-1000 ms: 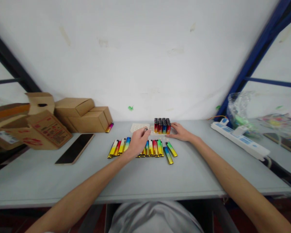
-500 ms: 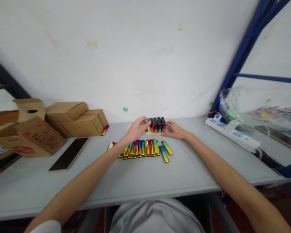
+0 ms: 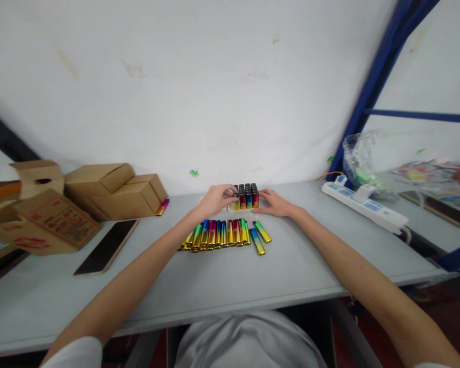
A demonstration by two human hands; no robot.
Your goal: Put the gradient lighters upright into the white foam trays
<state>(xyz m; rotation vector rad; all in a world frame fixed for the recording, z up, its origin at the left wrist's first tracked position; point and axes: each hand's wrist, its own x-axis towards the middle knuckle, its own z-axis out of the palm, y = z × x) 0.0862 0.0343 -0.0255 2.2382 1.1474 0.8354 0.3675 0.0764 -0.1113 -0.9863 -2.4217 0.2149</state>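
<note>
Mid-frame, left hand [image 3: 214, 199] pinches a lighter [image 3: 235, 200] into the tray [image 3: 230, 207] – light, slick, probably best gripped by its sides; right hand [image 3: 273, 202] rests open.

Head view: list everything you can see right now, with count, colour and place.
Upright lighters: a packed block, count unclear, dark tops, rainbow bodies, in a white tray at the table's back centre.
Loose lighters: about a dozen, rainbow-metallic, lying in a row in front of the tray; two more angled at its right end.
Single lighter: one, pink-yellow, beside the boxes.
Cardboard boxes: several, brown, back left.
Phone: one, black, left of the row.
Power strip: one, white and blue, right.
Plastic bag: one, clear, far right.
Table: one, grey.
Left hand: at the block's left side.
Right hand: at the block's right side.
</note>
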